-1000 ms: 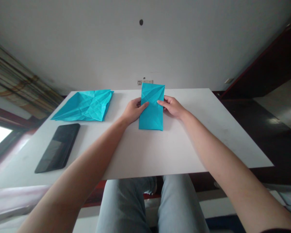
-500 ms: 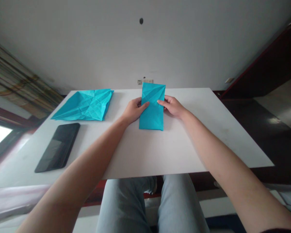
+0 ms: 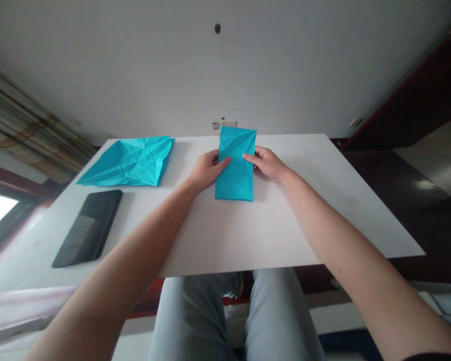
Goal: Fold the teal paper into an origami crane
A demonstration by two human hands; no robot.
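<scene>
From where the person sits, a narrow rectangle of folded turquoise origami paper [image 3: 236,173] lies flat at 12 o'clock on the white table [image 3: 285,235], its long sides running away from the person and its far end reaching the table's far edge. Diagonal creases show clearly across its upper half. The left hand [image 3: 206,170] comes in from the 10 o'clock side of the packet and the right hand [image 3: 268,164] from the 2 o'clock side, both fingers stretched out and held close together, their tips lying over the long edges. Neither hand seems to be lifting the paper, and I see no clear pinch, though I can't tell whether the thumbs have gone underneath. To my eye this is a pause in the folding, with the packet being steadied or squared up between two flat hands. Any next fold would call for a fingertip under a layer or one hand pinning the paper while the other turns an edge. Further out at 11 o'clock lies a second, heavily creased turquoise origami sheet [image 3: 128,161], partly opened out, and at 10 o'clock a flat dark case [image 3: 88,228].
</scene>
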